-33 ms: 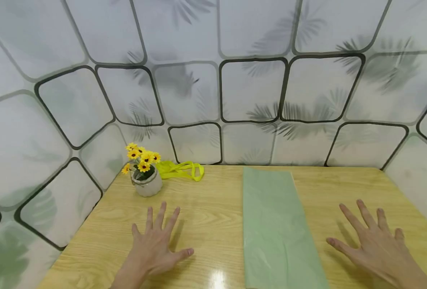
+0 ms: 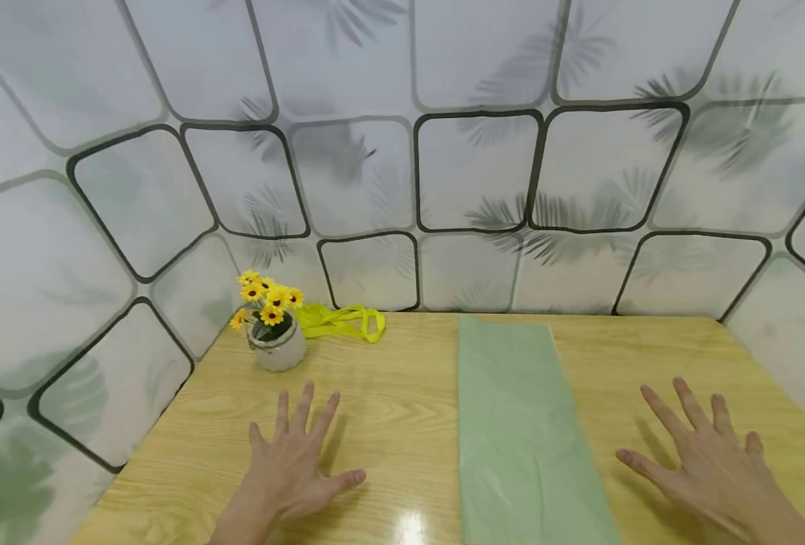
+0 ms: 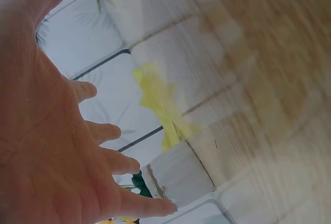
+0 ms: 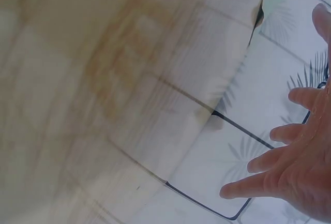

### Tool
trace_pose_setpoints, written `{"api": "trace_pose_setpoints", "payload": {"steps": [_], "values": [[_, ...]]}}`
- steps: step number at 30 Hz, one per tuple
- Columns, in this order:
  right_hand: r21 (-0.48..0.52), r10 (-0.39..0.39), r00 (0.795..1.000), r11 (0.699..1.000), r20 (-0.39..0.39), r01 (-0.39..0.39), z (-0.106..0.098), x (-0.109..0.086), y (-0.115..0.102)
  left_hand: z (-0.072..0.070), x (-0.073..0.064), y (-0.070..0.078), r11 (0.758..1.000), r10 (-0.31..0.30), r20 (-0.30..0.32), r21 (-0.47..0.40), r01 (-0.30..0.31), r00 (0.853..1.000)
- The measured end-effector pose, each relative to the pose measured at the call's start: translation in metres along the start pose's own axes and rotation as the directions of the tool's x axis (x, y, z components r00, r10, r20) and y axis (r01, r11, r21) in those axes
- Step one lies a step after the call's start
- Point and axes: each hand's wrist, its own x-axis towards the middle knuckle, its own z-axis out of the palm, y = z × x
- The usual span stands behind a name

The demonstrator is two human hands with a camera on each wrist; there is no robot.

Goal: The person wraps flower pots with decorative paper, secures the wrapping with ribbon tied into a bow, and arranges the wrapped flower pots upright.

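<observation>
My left hand [image 2: 290, 465] hovers over the left part of the table, palm down, fingers spread, holding nothing. On the right side my right hand [image 2: 716, 473] is held the same way, also with nothing in it. Between the two, nearer the right hand, lies a long pale green sheet [image 2: 521, 431], flat with slight creases, running from the table's back edge toward me. Beyond the left fingertips stands a whitish pot [image 2: 278, 352] of yellow flowers [image 2: 273, 299]. The left wrist view shows the same pot [image 3: 178, 175] past the spread fingers.
A crumpled bright yellow strap-like bundle [image 2: 341, 322] lies beside the pot at the back. The light wood table [image 2: 389, 393] meets a patterned curtain-like wall [image 2: 470, 174] behind and at both sides. Light glares off the tabletop near the front.
</observation>
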Motion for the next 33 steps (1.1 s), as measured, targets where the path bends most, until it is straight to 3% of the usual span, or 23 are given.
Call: {"api": "trace_pose_setpoints", "payload": {"steps": [7,11,14,17,19,21,24,27,30,33], "values": [[0.047,-0.025,1.0,0.999,-0.008,0.025,0.0,0.003,0.005,-0.001,0.007,0.008,0.998,0.006,0.046,-0.068,-0.003,0.999],[0.145,-0.122,0.988,0.98,-0.091,0.135,0.002,0.004,0.005,-0.005,0.016,0.027,0.98,0.085,0.062,-0.188,-0.072,0.994],[0.173,-0.235,0.953,0.948,-0.192,0.269,0.007,0.008,-0.003,-0.007,0.024,0.045,0.952,0.19,0.035,-0.249,-0.176,0.981],[0.164,-0.367,0.889,0.893,-0.273,0.419,0.013,0.017,-0.018,-0.005,0.033,0.062,0.933,0.278,0.008,-0.238,-0.268,0.961],[0.162,-0.447,0.849,0.85,-0.283,0.502,0.016,0.023,-0.03,-0.004,0.038,0.072,0.928,0.313,0.006,-0.216,-0.304,0.95],[0.191,-0.507,0.826,0.81,-0.247,0.555,0.019,0.028,-0.041,-0.001,0.041,0.08,0.924,0.34,0.002,-0.187,-0.334,0.94],[0.233,-0.534,0.837,0.805,-0.118,0.546,0.021,0.031,-0.055,0.002,0.044,0.089,0.918,0.372,0.004,-0.154,-0.366,0.928],[0.231,-0.517,0.856,0.831,-0.011,0.506,0.021,0.033,-0.062,0.005,0.047,0.098,0.909,0.402,0.003,-0.123,-0.398,0.916],[0.214,-0.517,0.856,0.836,-0.006,0.506,0.022,0.036,-0.064,0.005,0.052,0.109,0.894,0.435,-0.01,-0.115,-0.433,0.9],[0.194,-0.521,0.853,0.833,-0.039,0.518,0.022,0.041,-0.062,0.006,0.057,0.123,0.864,0.488,-0.04,-0.117,-0.489,0.872]]}}
